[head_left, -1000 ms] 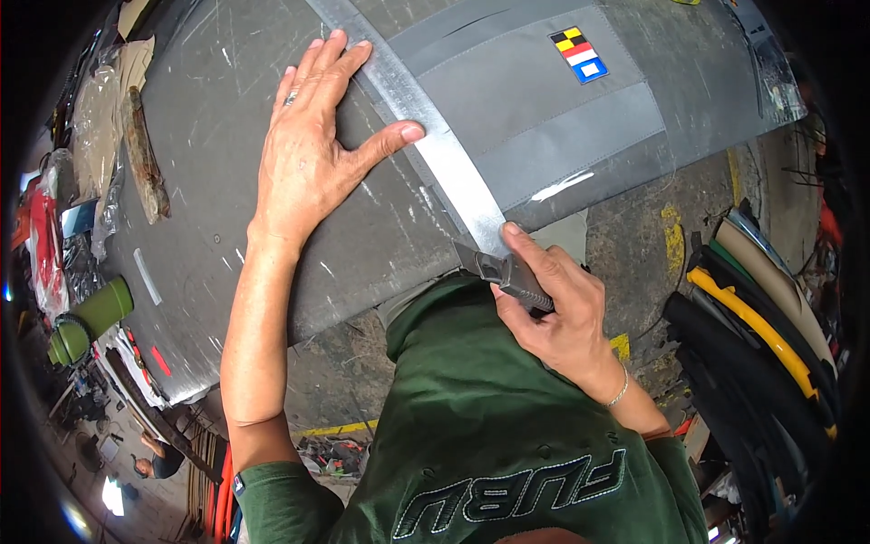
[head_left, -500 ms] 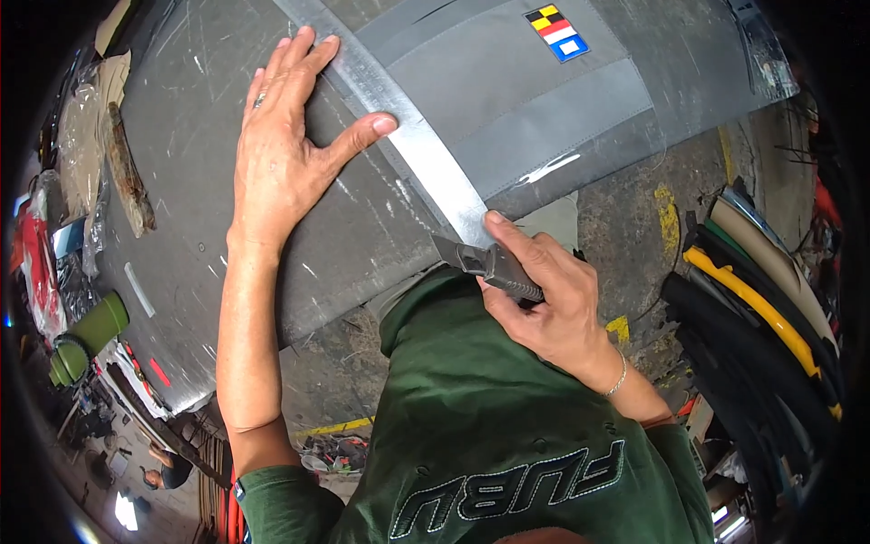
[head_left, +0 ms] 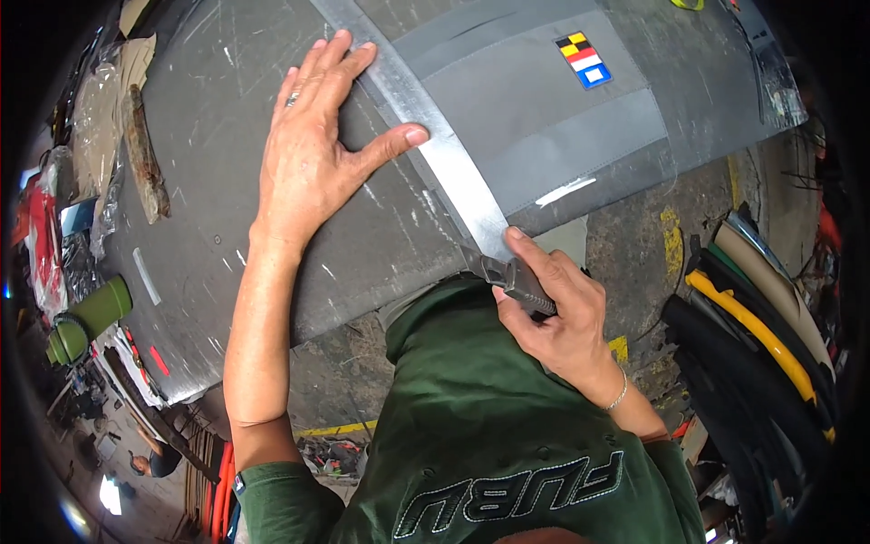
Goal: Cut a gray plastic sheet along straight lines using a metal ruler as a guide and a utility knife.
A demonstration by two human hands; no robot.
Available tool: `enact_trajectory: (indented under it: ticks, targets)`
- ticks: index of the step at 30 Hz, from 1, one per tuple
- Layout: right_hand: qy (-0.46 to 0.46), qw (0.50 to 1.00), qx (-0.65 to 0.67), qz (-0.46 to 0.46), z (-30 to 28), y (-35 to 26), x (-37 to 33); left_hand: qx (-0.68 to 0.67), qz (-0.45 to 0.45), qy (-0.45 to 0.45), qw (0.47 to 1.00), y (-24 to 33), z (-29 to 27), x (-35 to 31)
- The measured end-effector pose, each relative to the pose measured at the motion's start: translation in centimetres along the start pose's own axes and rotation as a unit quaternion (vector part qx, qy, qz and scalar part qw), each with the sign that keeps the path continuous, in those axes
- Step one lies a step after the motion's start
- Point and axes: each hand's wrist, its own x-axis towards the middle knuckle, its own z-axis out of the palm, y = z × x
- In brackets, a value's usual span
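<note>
A long metal ruler (head_left: 450,166) lies slantwise across the grey worktable (head_left: 208,195), along the left side of a grey stitched fabric panel (head_left: 535,104) with a small colourful flag patch (head_left: 584,61). My left hand (head_left: 306,163) rests flat with fingers spread, its fingertips and thumb at the ruler's left edge. At the ruler's near end, my right hand (head_left: 571,313) grips a dark utility knife (head_left: 521,286), index fingertip touching the ruler. The blade points left, beside the ruler's edge near the table's front; whether its tip touches the material cannot be told.
Clear plastic and brown scraps (head_left: 95,127) lie at the left, near a green bottle (head_left: 95,317). Rolls of black and yellow material (head_left: 757,313) stand at the right. Beyond the lower left, another person (head_left: 163,458) is in the background.
The whole view has shifted, so the table, ruler and hands appear farther right and slightly lower. Both hands keep nearly the same places along the ruler, the knife still in my right hand.
</note>
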Motion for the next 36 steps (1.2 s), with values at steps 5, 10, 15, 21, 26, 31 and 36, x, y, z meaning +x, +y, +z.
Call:
enact_trajectory:
  ticks: [5,10,15,21,26,31,36]
  targets:
    - [-0.001,1.0,0.003,0.002,0.0,-0.1,0.0,0.001,-0.008,-0.002,1.0,0.1,0.0,0.0]
    - [-0.001,1.0,0.005,0.004,0.0,-0.2,0.1,0.004,-0.015,-0.005,1.0,0.1,0.1,0.0]
    - [-0.006,1.0,0.004,0.008,-0.1,-0.4,0.1,0.0,-0.013,0.001,1.0,0.0,0.2,-0.1]
    - [-0.003,1.0,0.007,0.004,0.0,-0.4,0.2,0.007,-0.004,0.0,1.0,0.0,0.0,0.0]
    - [-0.005,1.0,0.0,0.009,-0.1,-0.5,0.2,0.01,0.009,-0.019,1.0,0.7,-0.9,0.3]
    - [-0.005,1.0,-0.005,0.014,-0.1,-0.8,0.3,-0.002,0.023,-0.05,0.998,1.2,-1.9,0.9]
    - [-0.027,0.999,-0.017,0.043,-0.7,-1.3,0.2,-0.021,0.06,-0.054,0.996,1.2,-1.9,0.9]
